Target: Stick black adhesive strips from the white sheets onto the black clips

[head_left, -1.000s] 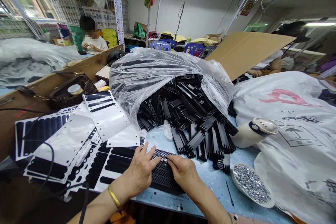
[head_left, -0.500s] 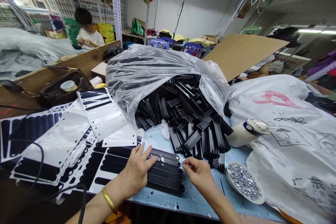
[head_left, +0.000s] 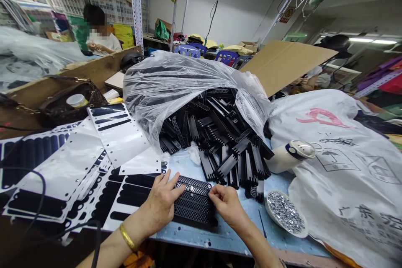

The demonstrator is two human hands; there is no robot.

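Several black patterned plastic strips (head_left: 194, 207) lie side by side on the blue table, with a few small shiny pieces on them. My left hand (head_left: 163, 197) rests at their left end, fingers spread and the tips touching the upper strips. At the right end, my right hand (head_left: 224, 203) has thumb and forefinger pinched together against the upper strips; what they hold, if anything, is too small to make out. A white bowl (head_left: 304, 231) of small shiny metal pieces stands to the right of that hand.
A clear plastic bag (head_left: 176, 71) spills black plastic parts (head_left: 220, 134) behind the strips. White sheets with black stickers (head_left: 128, 142) pile up at left. On the right are a cream bottle (head_left: 287, 157), a thin dark tool (head_left: 262, 224) and a large white sack (head_left: 339, 167). A person (head_left: 103, 42) sits beyond.
My right hand has moved left, from just beside the strips onto their right end. My left hand stays on the strips. The whole view has shifted slightly.
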